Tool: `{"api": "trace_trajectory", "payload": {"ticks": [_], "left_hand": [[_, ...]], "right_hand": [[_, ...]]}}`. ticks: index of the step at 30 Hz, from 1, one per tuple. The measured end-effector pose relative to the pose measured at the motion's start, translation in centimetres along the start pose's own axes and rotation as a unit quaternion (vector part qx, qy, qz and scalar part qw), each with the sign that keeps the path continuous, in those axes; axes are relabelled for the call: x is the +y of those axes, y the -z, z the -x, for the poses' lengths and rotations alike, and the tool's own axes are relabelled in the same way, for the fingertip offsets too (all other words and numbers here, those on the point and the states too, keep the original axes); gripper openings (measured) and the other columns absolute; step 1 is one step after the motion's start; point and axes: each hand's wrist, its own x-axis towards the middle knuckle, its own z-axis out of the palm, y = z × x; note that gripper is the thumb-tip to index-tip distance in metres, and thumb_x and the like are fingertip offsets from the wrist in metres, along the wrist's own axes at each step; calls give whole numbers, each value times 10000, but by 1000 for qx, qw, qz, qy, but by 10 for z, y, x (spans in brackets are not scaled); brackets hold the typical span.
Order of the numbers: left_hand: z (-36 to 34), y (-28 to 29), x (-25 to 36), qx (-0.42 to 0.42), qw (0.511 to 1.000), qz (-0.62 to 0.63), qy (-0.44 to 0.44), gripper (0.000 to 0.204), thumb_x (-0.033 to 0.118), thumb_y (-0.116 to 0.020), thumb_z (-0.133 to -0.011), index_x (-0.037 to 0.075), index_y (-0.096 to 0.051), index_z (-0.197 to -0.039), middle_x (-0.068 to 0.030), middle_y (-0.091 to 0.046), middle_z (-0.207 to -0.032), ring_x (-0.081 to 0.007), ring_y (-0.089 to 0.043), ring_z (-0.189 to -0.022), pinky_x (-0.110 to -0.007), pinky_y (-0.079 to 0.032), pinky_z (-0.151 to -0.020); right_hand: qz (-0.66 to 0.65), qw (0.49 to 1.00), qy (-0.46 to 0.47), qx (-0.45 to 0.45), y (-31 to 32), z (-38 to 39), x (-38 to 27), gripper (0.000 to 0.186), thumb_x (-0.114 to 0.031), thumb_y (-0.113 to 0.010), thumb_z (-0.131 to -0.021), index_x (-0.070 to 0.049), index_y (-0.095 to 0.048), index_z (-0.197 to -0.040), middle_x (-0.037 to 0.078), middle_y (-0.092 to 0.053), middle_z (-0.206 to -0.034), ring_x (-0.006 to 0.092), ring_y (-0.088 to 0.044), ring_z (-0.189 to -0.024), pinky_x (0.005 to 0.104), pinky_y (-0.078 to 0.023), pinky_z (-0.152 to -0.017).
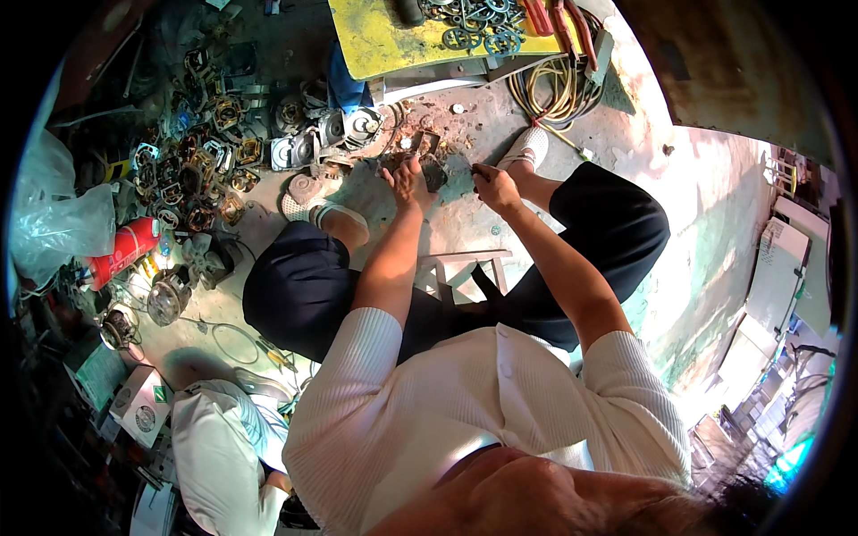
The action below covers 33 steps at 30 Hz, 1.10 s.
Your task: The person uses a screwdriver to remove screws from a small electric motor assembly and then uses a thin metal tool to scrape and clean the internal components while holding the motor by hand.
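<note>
My left hand (pixel 409 185) is on a dark, round metal part (pixel 434 173) close to the floor between my feet. Its fingers are partly spread and bent over the part's near side. Just to the right, my right hand (pixel 497 191) is closed in a fist around a dark tool (pixel 480 170), whose kind I cannot make out. Beyond my hands, brown scraps and grit (pixel 438 125) lie on the floor. Left of them stand silvery motor housings (pixel 362 127), and a round, pale part (pixel 304 188) lies beside my left shoe.
A yellow-topped table (pixel 384 45) with metal rings stands ahead, a coiled cable (pixel 550 94) beneath its right end. Piled motor parts (pixel 201 152) fill the left, near a red cylinder (pixel 125 250). Another person in white (pixel 214 456) is at lower left. A wooden stool (pixel 465 256) shows between my legs.
</note>
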Motion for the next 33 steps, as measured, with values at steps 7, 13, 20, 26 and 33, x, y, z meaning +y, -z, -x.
{"api": "trace_trajectory", "payload": {"ticks": [7,13,20,26,33], "left_hand": [[0,6,1,10,1000,14,-1,986,345,-895,-561,138,-344,-1353,-105,-493,-1283,-309,-454,-1252,-587,-63,-1174],[0,10,2,-1,1000,7,3,990,348,-902,-555,142,-347,-1348,-108,-502,-1275,-319,-463,-1242,-591,-80,-1169],[0,12,4,-14,1000,0,13,987,353,-904,-558,145,-345,-1344,-109,-502,-1272,-315,-464,-1240,-591,-87,-1169],[0,7,2,0,1000,8,10,980,355,-903,-556,141,-353,-1339,-104,-504,-1263,-312,-467,-1234,-595,-90,-1169],[0,4,0,8,1000,11,-3,979,347,-899,-552,134,-362,-1342,-107,-504,-1267,-311,-472,-1227,-606,-88,-1165]], "right_hand": [[217,973,80,-7,25,33,-48,337,-260,-581,-850,-201,-669,-1170,166,-699,-890,361,-672,-838,434,-538,-781],[258,964,64,-17,24,40,-62,322,-230,-550,-859,-211,-672,-1156,178,-689,-959,367,-664,-899,449,-532,-819],[280,957,71,-2,25,45,-68,364,-195,-526,-852,-230,-666,-1187,190,-681,-995,351,-667,-928,439,-535,-820],[276,958,75,-15,25,43,-69,364,-189,-512,-856,-219,-666,-1185,175,-681,-1002,344,-660,-948,438,-527,-839],[304,942,142,5,18,38,-62,355,-160,-534,-854,-184,-657,-1186,183,-683,-975,345,-668,-876,442,-545,-737]]}}
